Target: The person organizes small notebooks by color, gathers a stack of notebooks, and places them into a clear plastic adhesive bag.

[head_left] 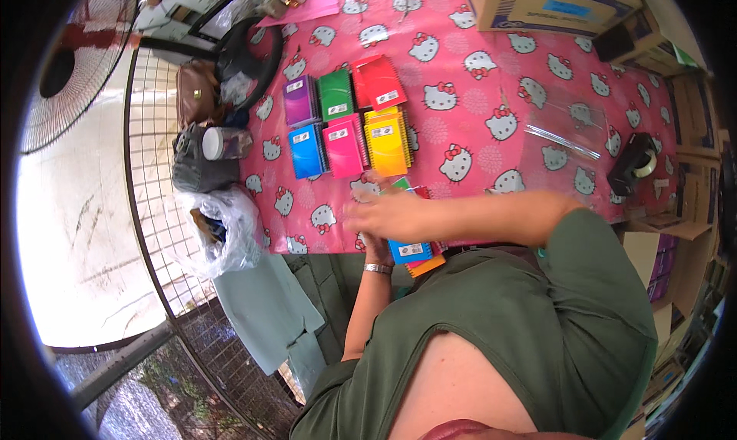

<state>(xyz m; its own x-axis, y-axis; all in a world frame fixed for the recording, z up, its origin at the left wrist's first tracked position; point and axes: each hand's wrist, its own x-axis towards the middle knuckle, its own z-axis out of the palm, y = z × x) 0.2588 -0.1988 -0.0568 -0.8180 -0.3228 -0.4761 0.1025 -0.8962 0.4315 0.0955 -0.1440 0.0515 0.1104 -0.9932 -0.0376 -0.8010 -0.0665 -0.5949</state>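
My right hand (393, 214) reaches across my front at the table's near edge, its fingers smeared by motion. Below it is my left hand (375, 248), mostly hidden, with a metal-banded watch (378, 268) on the wrist. Right beside both hands are small spiral notebooks: a blue notebook (411, 251), an orange notebook (427, 266) and a partly covered green one (402, 184). Beyond lie two rows of spiral notebook stacks: purple (300, 102), green (335, 96) and red (380, 85) at the back; blue (307, 151), pink (345, 148) and yellow (388, 142) in front.
A pink patterned cloth (476, 102) covers the table. At right are clear plastic sleeves (564, 137) and a black tape dispenser (633, 165). Cardboard boxes (549, 9) line the back right. Bags, a clear jar (223, 143) and a plastic bag (223, 233) crowd the left edge.
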